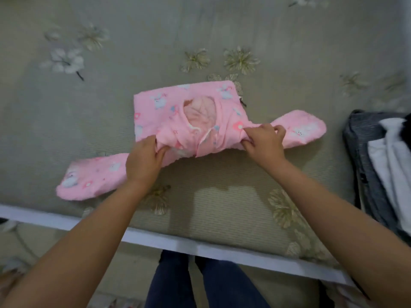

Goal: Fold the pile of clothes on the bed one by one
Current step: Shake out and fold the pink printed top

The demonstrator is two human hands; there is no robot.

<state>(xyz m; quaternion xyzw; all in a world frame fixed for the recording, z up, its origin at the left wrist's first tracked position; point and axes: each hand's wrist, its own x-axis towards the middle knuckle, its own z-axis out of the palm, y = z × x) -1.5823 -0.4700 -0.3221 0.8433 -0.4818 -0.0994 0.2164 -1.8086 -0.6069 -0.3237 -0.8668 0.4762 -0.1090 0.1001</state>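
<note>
Both of your hands are on one pink garment (200, 121) in the single head view: your left hand (144, 161) has its fingers curled into a bunched fold of the fabric at the near left shoulder, and your right hand (264, 141) pinches the fabric at the near right shoulder, fingers tucked under the edge. That garment, printed with small pale animals and flowers, lies flat on the bed (111, 63) in front of you, its neck opening facing up. Two sleeves spread out from it, one to the near left (89, 178) and one to the right (304, 130). One stack of clothes (382, 156), grey, white and dark layers, sits at the right edge of the bed, apart from the pink garment. Your two legs in dark trousers (200, 285) stand against the bed's white edge (169, 238).
</note>
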